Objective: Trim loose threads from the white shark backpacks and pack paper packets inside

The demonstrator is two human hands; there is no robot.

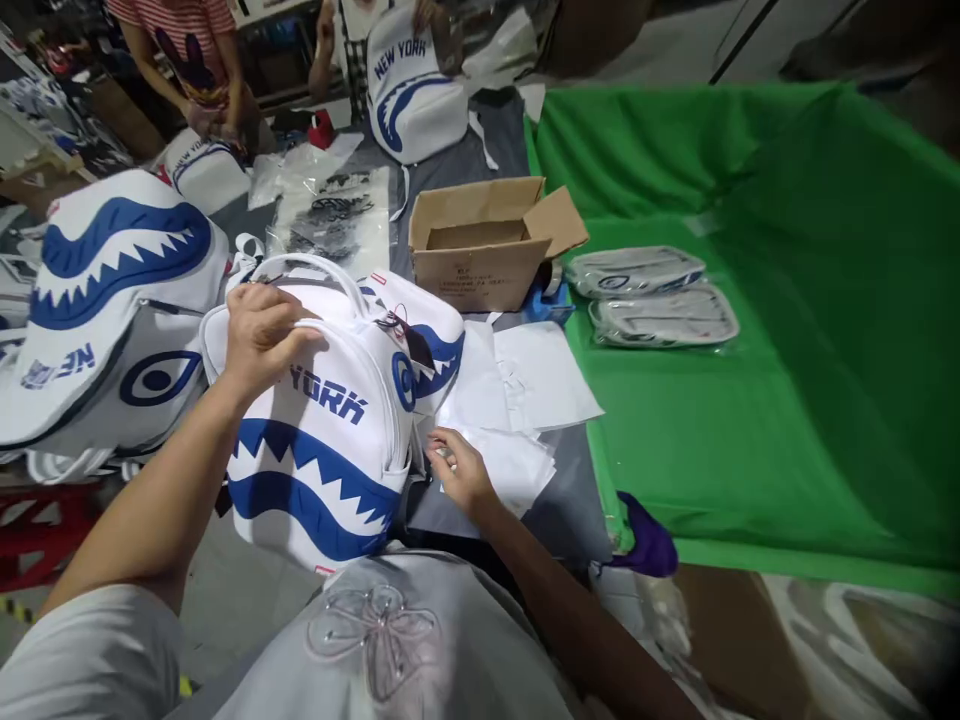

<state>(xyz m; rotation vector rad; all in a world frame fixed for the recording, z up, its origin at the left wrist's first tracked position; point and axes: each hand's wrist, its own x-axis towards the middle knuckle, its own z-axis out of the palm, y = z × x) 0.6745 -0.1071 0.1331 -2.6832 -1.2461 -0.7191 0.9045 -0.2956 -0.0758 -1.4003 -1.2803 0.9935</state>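
A white backpack (315, 400) with dark-blue lettering and a toothed shark-mouth pattern leans in front of me at the table's edge. My left hand (262, 330) is closed on its top edge, just beside the white carry handle. To the right of the bag, close to its side, my right hand (461, 470) has its fingers curled together; what they pinch, if anything, I cannot make out. A dark hang tag (418, 348) dangles near the handle. Behind lies another white bag (442, 335) with the same blue teeth, partly covered by the first.
More shark-mouth bags (124, 260) are piled at left. White sheets (536, 375) and an open cardboard box (480, 265) lie on the grey table. Right of it, a green-lined bin (675, 430) holds two wrapped bags (664, 315). Across the table, a person handles another backpack (416, 95).
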